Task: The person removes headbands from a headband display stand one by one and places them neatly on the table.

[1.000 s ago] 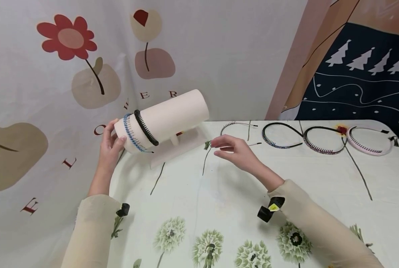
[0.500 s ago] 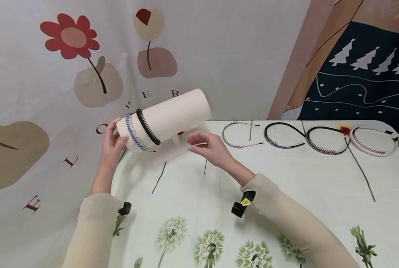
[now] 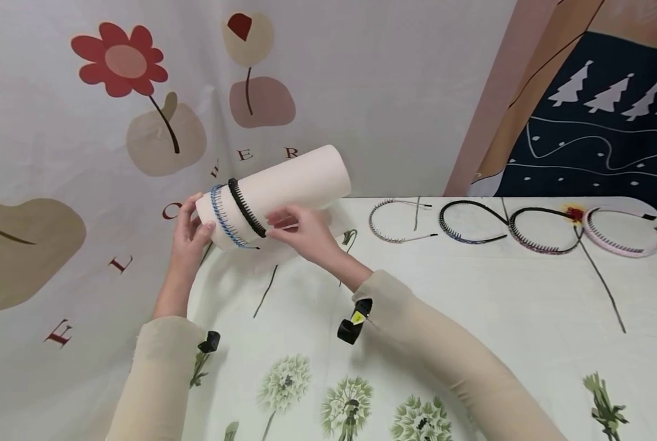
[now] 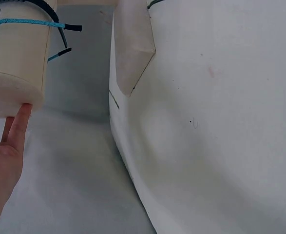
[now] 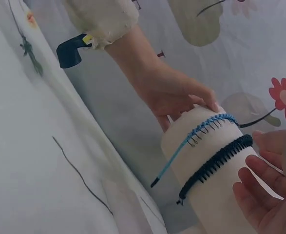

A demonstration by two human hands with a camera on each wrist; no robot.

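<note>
A pale cylindrical headband stand [image 3: 300,177] lies sideways on its foot at the back left of the table. Around its left part sit two toothed headbands, a blue one [image 3: 221,217] at the end and a black one [image 3: 244,207] beside it. My left hand [image 3: 187,239] grips the stand's left end, thumb in front and fingers over the rim; the left wrist view shows fingertips [image 4: 25,108] against the end. My right hand [image 3: 308,236] is close beside the black headband, fingers loosely bent. In the right wrist view its thumb is near one end of that band [image 5: 216,163]; contact cannot be told.
Along the table's back edge, right of the stand, lie several headbands: a thin toothed one [image 3: 373,223], a black-and-blue one [image 3: 449,233], a dark patterned one [image 3: 526,244] and a pink one [image 3: 609,245]. A printed cloth [image 3: 372,92] hangs behind the table.
My right hand has moved left across the front of the stand, from beyond its right end to the black headband. My left hand keeps hold of the stand's end.
</note>
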